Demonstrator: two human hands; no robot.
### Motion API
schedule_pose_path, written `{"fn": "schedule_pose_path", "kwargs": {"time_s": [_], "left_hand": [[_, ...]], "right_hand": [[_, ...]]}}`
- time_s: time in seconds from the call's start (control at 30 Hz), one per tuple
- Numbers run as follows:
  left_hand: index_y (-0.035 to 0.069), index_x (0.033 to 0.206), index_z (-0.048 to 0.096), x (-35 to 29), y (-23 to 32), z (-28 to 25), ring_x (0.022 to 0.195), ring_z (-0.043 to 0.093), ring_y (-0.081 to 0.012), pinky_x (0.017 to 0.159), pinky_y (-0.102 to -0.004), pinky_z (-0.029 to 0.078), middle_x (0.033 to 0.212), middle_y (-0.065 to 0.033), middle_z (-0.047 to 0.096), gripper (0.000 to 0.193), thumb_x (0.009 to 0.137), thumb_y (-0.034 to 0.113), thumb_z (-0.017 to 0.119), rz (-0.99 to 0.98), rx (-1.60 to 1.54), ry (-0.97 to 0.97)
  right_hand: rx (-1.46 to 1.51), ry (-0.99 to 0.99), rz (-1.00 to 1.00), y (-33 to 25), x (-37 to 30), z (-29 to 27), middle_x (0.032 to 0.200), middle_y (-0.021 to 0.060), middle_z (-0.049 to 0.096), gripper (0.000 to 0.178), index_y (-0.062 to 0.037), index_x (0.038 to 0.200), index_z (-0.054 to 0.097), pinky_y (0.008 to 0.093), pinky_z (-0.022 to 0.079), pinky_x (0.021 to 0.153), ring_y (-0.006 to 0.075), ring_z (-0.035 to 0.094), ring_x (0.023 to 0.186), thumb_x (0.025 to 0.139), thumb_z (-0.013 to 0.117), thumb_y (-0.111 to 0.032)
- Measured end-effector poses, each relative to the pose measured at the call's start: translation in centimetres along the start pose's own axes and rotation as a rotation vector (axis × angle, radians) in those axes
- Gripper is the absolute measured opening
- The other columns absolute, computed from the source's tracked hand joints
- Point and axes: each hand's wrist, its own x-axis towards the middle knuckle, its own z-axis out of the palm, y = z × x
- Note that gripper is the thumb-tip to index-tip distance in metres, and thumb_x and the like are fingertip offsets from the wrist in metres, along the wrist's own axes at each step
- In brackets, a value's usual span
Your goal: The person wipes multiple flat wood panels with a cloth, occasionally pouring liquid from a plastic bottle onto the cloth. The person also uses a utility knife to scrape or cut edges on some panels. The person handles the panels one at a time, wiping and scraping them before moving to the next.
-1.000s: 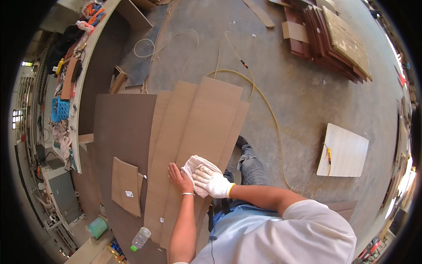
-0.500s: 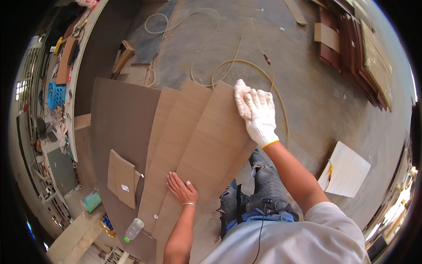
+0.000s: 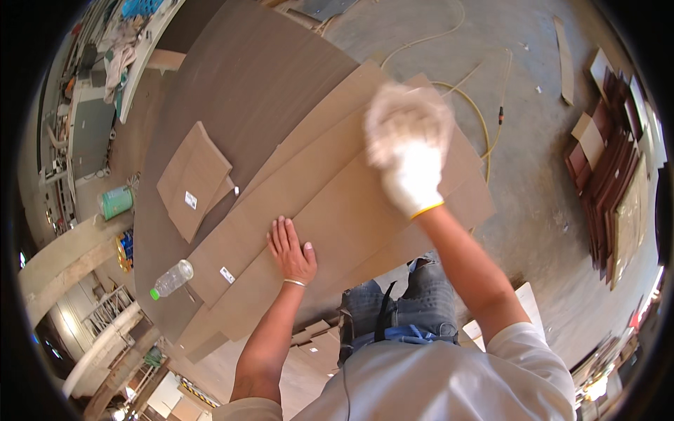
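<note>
Several long brown wooden panels lie fanned on top of each other, and both my hands are on the top panel (image 3: 330, 224). My left hand (image 3: 292, 252) is bare and rests flat near its left part, fingers stretched out. At the right end is my right hand (image 3: 407, 158), in a white knitted glove and smeared by motion. It presses a pale, fuzzy cloth (image 3: 400, 105) onto the surface; the cloth's outline is blurred. Beneath the panels spreads a large dark brown board (image 3: 274, 63). Two smaller labelled panels (image 3: 193, 172) lie on that board.
A clear plastic bottle (image 3: 172, 278) with a green cap lies near the panels' left end. A green can (image 3: 116, 202) stands further left. A yellow hose (image 3: 479, 116) curls on the floor beyond. Stacked reddish-brown panels (image 3: 604, 189) are at the right.
My right hand has moved from the panel's far end edge inward over its surface, with the cloth. My left hand stays flat on the panel. The whole view has turned and shifted.
</note>
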Motion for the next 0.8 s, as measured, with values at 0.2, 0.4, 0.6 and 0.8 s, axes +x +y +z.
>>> {"fn": "schedule_pose_path", "kwargs": {"time_s": [0.2,0.4,0.6,0.8], "left_hand": [[0.001,0.162,0.039,-0.5,-0.1,0.7,0.156,0.029,-0.0473,0.127,-0.0651,0.017,0.168,-0.0263,0.035,0.073,0.101,0.041,0.046,-0.010,-0.020,0.077],[0.005,0.162,0.042,0.5,1.3,-0.1,0.156,0.029,-0.0478,0.126,-0.0670,0.017,0.168,-0.0254,0.035,0.069,0.099,0.034,0.052,-0.009,-0.072,0.072],[0.004,0.162,0.039,-0.2,-0.1,0.3,0.159,0.026,-0.0442,0.128,-0.0654,0.013,0.168,-0.0245,0.035,0.072,0.096,0.028,0.057,-0.030,-0.239,0.082],[0.008,0.161,0.043,-8.7,-11.6,-0.7,0.161,0.022,-0.0422,0.128,-0.0653,0.011,0.172,-0.0210,0.031,0.064,0.100,0.023,0.053,-0.181,-0.087,0.045]], "right_hand": [[0.180,-0.048,-0.615,-10.4,-4.2,3.5,0.141,0.0093,0.065,0.046,-0.0111,0.147,0.055,0.0404,0.040,0.124,0.0259,0.056,0.138,0.101,0.054,-0.018],[-0.524,0.448,-0.305,6.3,3.8,0.0,0.124,0.0128,0.066,0.055,-0.0116,0.146,0.058,0.0509,0.042,0.106,0.0322,0.060,0.118,0.092,0.064,-0.017],[0.117,-0.132,-0.288,-15.7,-11.4,10.3,0.149,0.0096,0.061,0.046,-0.0212,0.135,0.071,0.0510,0.026,0.131,0.0281,0.052,0.143,0.088,0.069,-0.021],[-0.324,0.317,-0.300,-3.7,-1.8,2.1,0.142,0.0123,0.061,0.033,-0.0175,0.127,0.070,0.0531,0.033,0.122,0.0337,0.050,0.140,0.096,0.059,-0.012]]}}
